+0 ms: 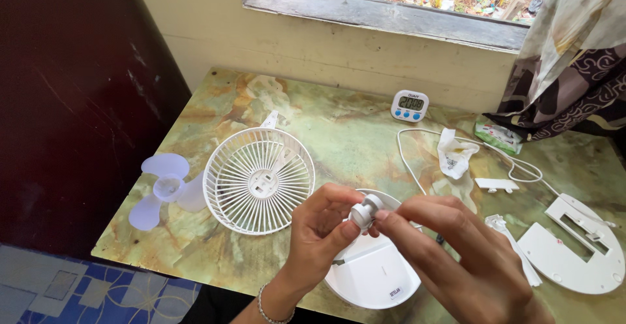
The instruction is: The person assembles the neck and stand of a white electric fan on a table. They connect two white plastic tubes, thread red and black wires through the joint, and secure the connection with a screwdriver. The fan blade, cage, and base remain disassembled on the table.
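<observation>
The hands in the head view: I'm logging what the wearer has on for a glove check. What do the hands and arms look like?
Both hands are bare, with no gloves and no rings that show. The left hand has a thin beaded bracelet at the wrist. The right hand shows no sleeve or wristwear in view. Fingernails are short and unpainted.

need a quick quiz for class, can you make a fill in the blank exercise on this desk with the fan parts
1. Both hands, left hand and right hand, pinch a small white ____ between the fingertips.
2. The round fan grille lies to the ____ of the translucent fan blade.
3. The digital timer stands near the ____, below the window sill.

Missing words: knob; right; wall
</observation>
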